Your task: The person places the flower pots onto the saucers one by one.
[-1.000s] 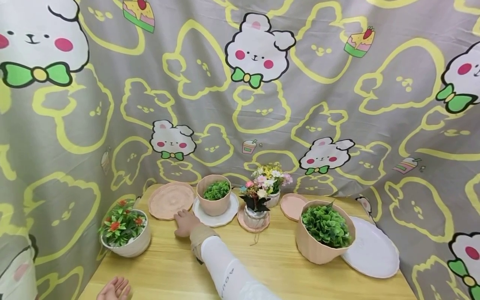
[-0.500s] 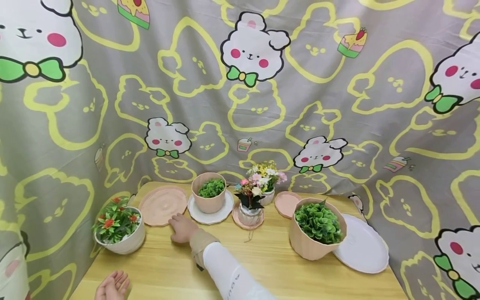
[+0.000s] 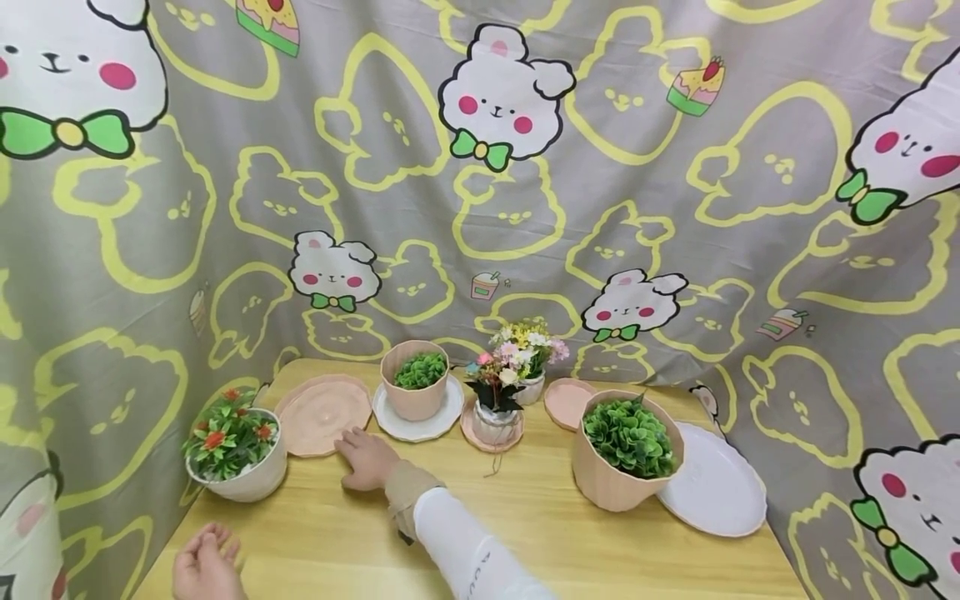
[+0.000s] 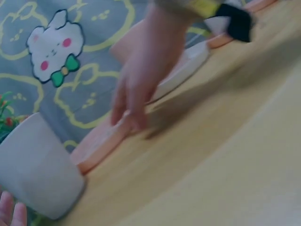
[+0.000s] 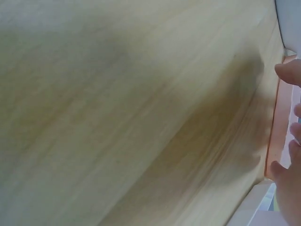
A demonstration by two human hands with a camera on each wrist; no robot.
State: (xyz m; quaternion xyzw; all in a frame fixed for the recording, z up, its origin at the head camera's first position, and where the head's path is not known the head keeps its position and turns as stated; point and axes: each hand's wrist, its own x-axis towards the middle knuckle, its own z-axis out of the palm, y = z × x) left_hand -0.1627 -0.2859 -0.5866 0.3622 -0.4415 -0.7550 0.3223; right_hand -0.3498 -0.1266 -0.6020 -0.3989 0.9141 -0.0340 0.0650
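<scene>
My right hand (image 3: 369,461) reaches to the pink plate (image 3: 315,400) at the back left, its fingertips on the plate's front right rim. In the left wrist view that hand (image 4: 153,66) points down at the rim of the plate (image 4: 101,148). The right wrist view catches only part of the hand (image 5: 289,188) at the right edge, over the plate's pink side (image 5: 278,127). My left hand (image 3: 206,565) hovers near the front left with loosely bent fingers, holding nothing. Nearest it is a white pot (image 3: 243,482) of red-flowered greenery.
A pink pot (image 3: 415,400) of greenery sits on a white saucer (image 3: 408,432). Two flower pots stand mid-back, the front one (image 3: 495,425) on a pink saucer. At right are a small pink plate (image 3: 566,402), a large pink pot (image 3: 618,483) and a white plate (image 3: 723,487).
The pink plate has slid slightly toward the front, with my right hand at its rim. My left hand has shifted a little left. The view has turned slightly.
</scene>
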